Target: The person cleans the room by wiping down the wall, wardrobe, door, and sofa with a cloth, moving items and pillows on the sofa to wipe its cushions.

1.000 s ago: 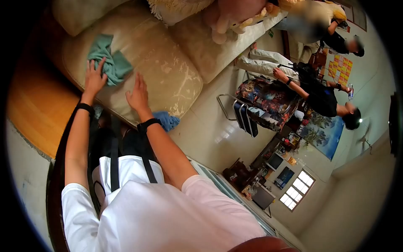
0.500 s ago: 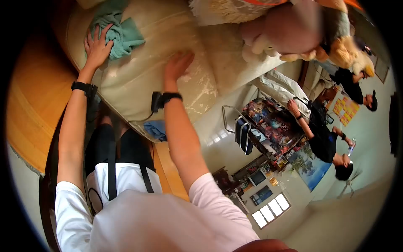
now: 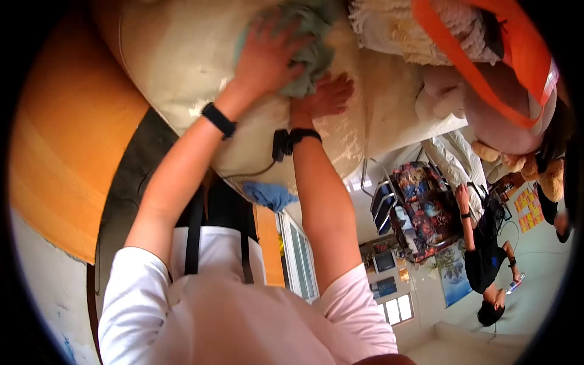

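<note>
A crumpled green cloth [image 3: 313, 52] lies on the worn cream seat cushion [image 3: 176, 67]. My left hand [image 3: 267, 58] presses on the cloth with its fingers spread, slightly blurred. Just to its right, my right hand [image 3: 328, 97] rests palm down on the cushion, fingers apart, close to the cloth's lower edge. A blue cloth [image 3: 271, 194] hangs at the cushion's front edge, below my right wrist. Both my wrists wear black bands, and a small black box with a cable is on the right one.
Stuffed toys [image 3: 505, 109] and an orange strap [image 3: 468, 73] are on the sofa at the upper right. A curved wooden panel [image 3: 61, 146] borders the left. Beyond the sofa, a person in black [image 3: 483, 261] holds a bottle near a patterned, covered object [image 3: 426, 210].
My left hand and the green cloth have moved right across the cushion, up to my right hand. The camera view has shifted, bringing the orange strap further into view.
</note>
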Available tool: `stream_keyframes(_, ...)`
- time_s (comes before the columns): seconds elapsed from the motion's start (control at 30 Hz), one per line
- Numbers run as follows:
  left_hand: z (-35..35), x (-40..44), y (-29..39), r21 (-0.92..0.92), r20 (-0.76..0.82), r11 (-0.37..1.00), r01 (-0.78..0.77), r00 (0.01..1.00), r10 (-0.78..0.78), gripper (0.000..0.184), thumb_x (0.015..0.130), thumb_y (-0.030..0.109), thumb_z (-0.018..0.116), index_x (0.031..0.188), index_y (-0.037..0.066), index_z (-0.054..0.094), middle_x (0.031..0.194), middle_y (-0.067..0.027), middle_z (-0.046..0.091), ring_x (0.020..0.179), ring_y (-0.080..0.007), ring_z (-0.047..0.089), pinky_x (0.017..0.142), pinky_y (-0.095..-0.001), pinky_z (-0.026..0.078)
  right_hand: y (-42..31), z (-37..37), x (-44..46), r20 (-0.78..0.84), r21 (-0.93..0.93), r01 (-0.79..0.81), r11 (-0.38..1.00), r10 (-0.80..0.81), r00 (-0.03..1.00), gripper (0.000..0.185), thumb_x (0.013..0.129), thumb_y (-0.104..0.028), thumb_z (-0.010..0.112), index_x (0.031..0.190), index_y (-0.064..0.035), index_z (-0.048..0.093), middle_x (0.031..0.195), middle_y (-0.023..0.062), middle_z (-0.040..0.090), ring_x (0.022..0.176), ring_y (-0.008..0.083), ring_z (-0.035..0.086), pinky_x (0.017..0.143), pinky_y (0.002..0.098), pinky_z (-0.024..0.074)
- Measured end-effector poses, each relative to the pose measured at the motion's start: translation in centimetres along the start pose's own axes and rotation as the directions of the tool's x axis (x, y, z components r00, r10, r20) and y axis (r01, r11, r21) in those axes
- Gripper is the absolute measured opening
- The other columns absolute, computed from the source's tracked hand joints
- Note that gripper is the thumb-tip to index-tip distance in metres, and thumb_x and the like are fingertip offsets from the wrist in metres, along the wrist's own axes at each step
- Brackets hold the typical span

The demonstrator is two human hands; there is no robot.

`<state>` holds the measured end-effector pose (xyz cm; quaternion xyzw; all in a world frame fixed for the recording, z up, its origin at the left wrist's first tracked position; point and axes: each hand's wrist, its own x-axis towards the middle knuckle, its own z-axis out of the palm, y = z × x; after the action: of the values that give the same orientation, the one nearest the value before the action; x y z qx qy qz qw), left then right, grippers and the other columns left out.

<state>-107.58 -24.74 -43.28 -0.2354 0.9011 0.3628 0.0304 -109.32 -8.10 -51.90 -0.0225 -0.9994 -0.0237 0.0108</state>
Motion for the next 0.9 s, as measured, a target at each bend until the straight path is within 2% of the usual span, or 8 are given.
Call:
stream_keyframes(0.13,3.3,2.2,1.4,-0.031,-0.064,0.952,-0.303,0.952,0.301,0.056,0.073,0.022,0.066,0.128,0.012,0.062,0.141,-0.0185,0.051,0.138,-0.0418,0.036,0.117,-0.0589,0.017,-0.1,-0.9,-0.7,0.025,0.058,0.004,0.998,-0.005,1.0,0.051,0.099,-0.043,0.043,0.139,-0.0106,0.044,0.15,0.0122,0.037,0.141,0.0301,0.029,0.106,0.0587,0.0248)
stream_keyframes(0.27,2.1,3.4,-1.3,0.038,0.001,0.93,-0.367,0.93,0.367,0.063,0.074,0.027,0.065,0.134,0.008,0.055,0.144,-0.0233,0.046,0.138,-0.0464,0.032,0.116,-0.0616,0.016,0.6,1.6,0.2,0.036,0.079,-0.039,0.996,0.036,0.999,0.05,0.099,-0.042,0.042,0.137,-0.0099,0.046,0.15,0.0146,0.038,0.143,0.032,0.028,0.108,0.0636,0.0204)
stream_keyframes(0.33,1.5,1.6,-3.7,0.079,0.076,0.903,-0.422,0.906,0.417,0.049,0.077,0.036,0.07,0.121,0.017,0.059,0.134,-0.0102,0.054,0.135,-0.0373,0.038,0.11,-0.051,0.031,2.2,1.4,2.1,0.039,0.092,-0.063,0.994,0.059,0.997,0.05,0.099,-0.043,0.041,0.135,-0.0098,0.049,0.148,0.0145,0.04,0.142,0.0322,0.03,0.108,0.0636,0.0214)
stream_keyframes(0.47,-4.2,-3.8,-7.1,0.07,0.134,0.913,-0.403,0.91,0.392,0.045,0.074,0.033,0.072,0.113,0.014,0.061,0.132,-0.0082,0.055,0.133,-0.0335,0.042,0.111,-0.049,0.032,0.5,1.1,0.6,-0.02,0.183,-0.052,0.982,0.056,0.998,0.05,0.099,-0.044,0.039,0.131,-0.0087,0.054,0.147,0.0143,0.043,0.139,0.0321,0.035,0.105,0.0635,0.0243)
stream_keyframes(0.6,-5.9,-8.2,-13.7,0.158,-0.148,0.984,-0.08,0.984,0.103,0.039,0.075,0.032,0.072,0.107,0.013,0.062,0.126,-0.0139,0.057,0.123,-0.0348,0.049,0.1,-0.0486,0.04,0.3,1.3,0.4,-0.008,0.156,-0.085,0.984,0.087,0.996,0.05,0.099,-0.042,0.038,0.132,-0.0075,0.053,0.145,0.0145,0.045,0.139,0.0315,0.035,0.106,0.0637,0.024)
stream_keyframes(0.67,-6.7,-6.0,-15.7,-0.025,-0.378,0.95,0.312,0.876,-0.298,0.039,0.075,0.031,0.071,0.106,0.011,0.061,0.117,-0.0164,0.056,0.116,-0.0379,0.049,0.097,-0.0506,0.039,0.3,0.1,0.5,-0.012,0.15,-0.068,0.986,0.07,0.997,0.051,0.099,-0.042,0.038,0.135,-0.0074,0.051,0.145,0.0148,0.045,0.139,0.0316,0.035,0.106,0.0643,0.0229)
stream_keyframes(0.77,-2.7,-4.0,-15.4,0.036,-0.7,0.909,0.415,0.66,-0.274,0.037,0.075,0.027,0.07,0.105,0.009,0.06,0.112,-0.0161,0.055,0.112,-0.0391,0.047,0.097,-0.0512,0.036,0.0,-0.3,0.7,0.011,0.176,-0.067,0.982,0.066,0.998,0.054,0.099,-0.042,0.038,0.139,-0.0072,0.046,0.145,0.0152,0.044,0.139,0.0322,0.035,0.107,0.0657,0.0218)
stream_keyframes(0.9,-1.8,-3.5,-15.6,0.132,-0.747,0.886,0.444,0.632,-0.205,0.042,0.079,0.04,0.06,0.106,0.009,0.057,0.115,-0.0164,0.053,0.111,-0.0387,0.045,0.097,-0.0526,0.032,0.2,0.0,0.9,0.022,0.178,-0.039,0.983,0.035,0.999,0.056,0.099,-0.041,0.039,0.143,-0.0067,0.042,0.144,0.0161,0.045,0.14,0.0338,0.033,0.106,0.0673,0.0223)
